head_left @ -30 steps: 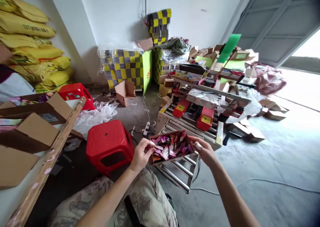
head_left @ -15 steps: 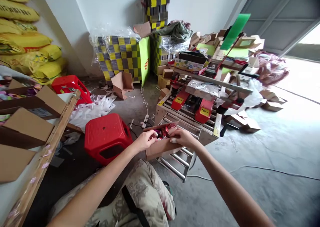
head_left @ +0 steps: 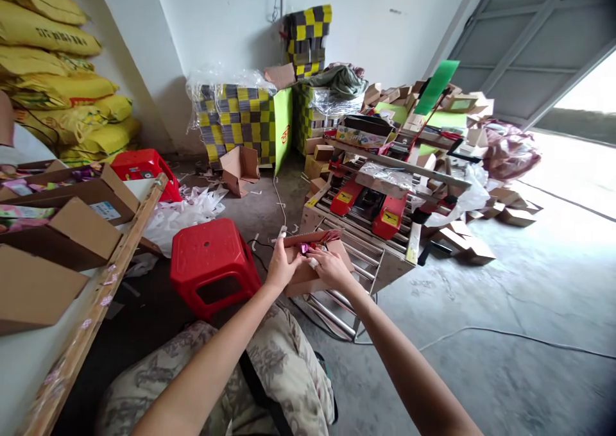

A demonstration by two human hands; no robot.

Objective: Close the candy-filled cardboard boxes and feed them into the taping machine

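An open brown cardboard box (head_left: 298, 286) is in front of me, at the near end of the roller conveyor. Small shiny packets (head_left: 304, 248), purple and red, lie inside it. My left hand (head_left: 280, 266) grips the box's left end, its thumb at the near rim and its forefinger pointing up along the side. Over the packets, my right hand (head_left: 330, 268) reaches in from the right with its fingers stretched out and pointing left. White wrapping shows on digits of both hands. Whether the right fingertips pinch a packet is hidden.
A red stool (head_left: 212, 256) stands left of the box. The roller conveyor (head_left: 363, 256) leads to a red taping machine (head_left: 385, 221). Open boxes (head_left: 81, 231) of packets line a wood-edged table (head_left: 103, 288) at left, where another person's arm (head_left: 6, 122) shows. A cable (head_left: 481, 329) crosses the floor.
My left hand has gone from the near rim to the box's left end. My right hand has moved left, from the right rim to over the packets. The view has shifted slightly.
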